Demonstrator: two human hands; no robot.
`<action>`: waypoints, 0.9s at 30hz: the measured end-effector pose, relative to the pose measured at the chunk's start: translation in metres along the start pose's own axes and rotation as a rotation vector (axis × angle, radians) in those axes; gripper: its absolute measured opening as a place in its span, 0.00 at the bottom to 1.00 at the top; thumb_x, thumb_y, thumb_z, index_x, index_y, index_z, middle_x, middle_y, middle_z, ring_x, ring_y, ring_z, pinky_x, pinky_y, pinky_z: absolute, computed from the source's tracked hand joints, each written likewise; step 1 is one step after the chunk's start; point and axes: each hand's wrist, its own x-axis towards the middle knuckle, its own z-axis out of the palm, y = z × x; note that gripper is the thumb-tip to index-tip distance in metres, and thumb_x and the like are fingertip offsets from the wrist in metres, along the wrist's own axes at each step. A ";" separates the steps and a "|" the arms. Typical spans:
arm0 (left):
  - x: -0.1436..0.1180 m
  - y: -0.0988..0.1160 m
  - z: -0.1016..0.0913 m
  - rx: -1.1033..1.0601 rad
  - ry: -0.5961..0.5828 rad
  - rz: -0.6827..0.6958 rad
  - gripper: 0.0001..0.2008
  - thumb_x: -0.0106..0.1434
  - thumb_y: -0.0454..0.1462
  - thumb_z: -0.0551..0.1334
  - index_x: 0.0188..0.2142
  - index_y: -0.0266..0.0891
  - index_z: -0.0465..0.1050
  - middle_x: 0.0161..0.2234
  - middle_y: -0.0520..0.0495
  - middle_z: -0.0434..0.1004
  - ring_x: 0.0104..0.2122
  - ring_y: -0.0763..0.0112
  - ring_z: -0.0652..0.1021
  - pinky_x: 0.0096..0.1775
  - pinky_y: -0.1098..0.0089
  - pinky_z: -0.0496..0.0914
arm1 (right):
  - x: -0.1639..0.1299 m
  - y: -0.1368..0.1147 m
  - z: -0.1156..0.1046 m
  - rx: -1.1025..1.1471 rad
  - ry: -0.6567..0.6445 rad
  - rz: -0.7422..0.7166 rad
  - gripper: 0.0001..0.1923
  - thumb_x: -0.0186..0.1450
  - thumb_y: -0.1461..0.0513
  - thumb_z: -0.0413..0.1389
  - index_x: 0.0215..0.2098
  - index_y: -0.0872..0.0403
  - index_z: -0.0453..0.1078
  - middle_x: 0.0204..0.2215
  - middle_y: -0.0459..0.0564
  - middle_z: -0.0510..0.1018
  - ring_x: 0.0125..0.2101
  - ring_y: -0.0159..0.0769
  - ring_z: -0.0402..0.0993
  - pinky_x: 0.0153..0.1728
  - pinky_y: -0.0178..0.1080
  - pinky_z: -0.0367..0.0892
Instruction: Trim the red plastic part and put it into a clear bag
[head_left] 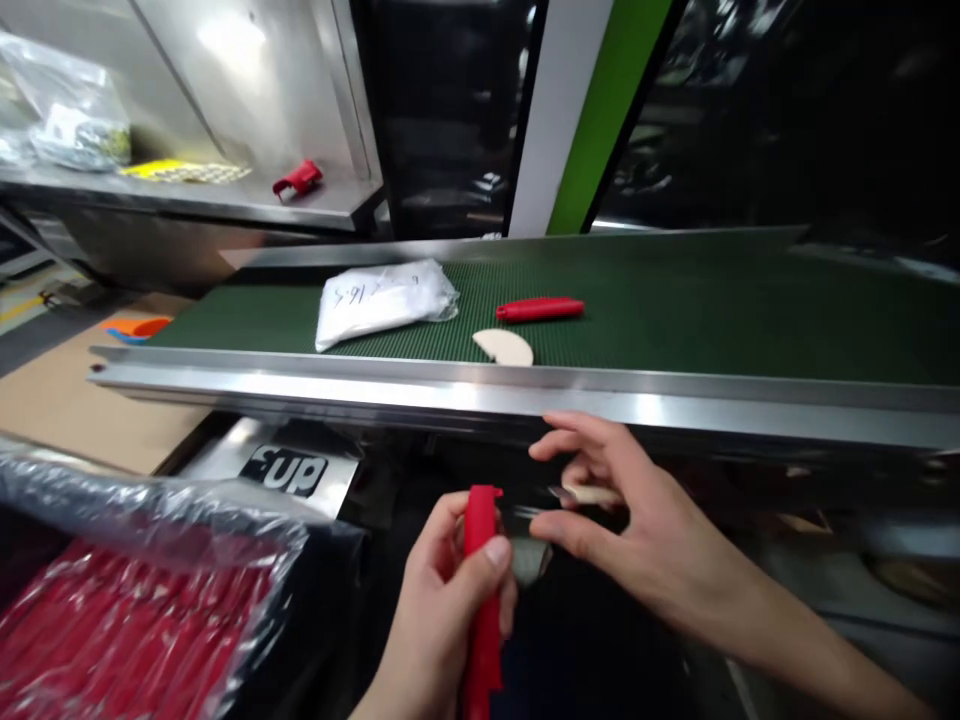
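Note:
My left hand (442,610) grips a red plastic handle (482,600), held upright below the conveyor's edge. My right hand (622,520) is just to its right, fingers pinched around a small metal blade with a pale piece (589,494), its tip close to the top of the handle. On the green belt (675,300) above lie another red handle (540,309), a pale half-round piece (505,347) and a white plastic bag with writing (379,298).
A clear plastic bag full of red handles (127,610) sits at the lower left. The conveyor's steel rail (450,385) runs across in front of me. A steel shelf at the back left holds a red part (298,179) and bagged items (64,115).

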 end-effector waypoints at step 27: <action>-0.038 -0.004 -0.005 -0.330 0.022 -0.079 0.10 0.66 0.42 0.52 0.39 0.38 0.65 0.32 0.49 0.68 0.20 0.78 0.65 0.19 0.79 0.59 | -0.028 -0.014 0.028 -0.301 -0.005 -0.511 0.19 0.65 0.73 0.53 0.54 0.60 0.69 0.46 0.56 0.75 0.44 0.39 0.70 0.43 0.43 0.66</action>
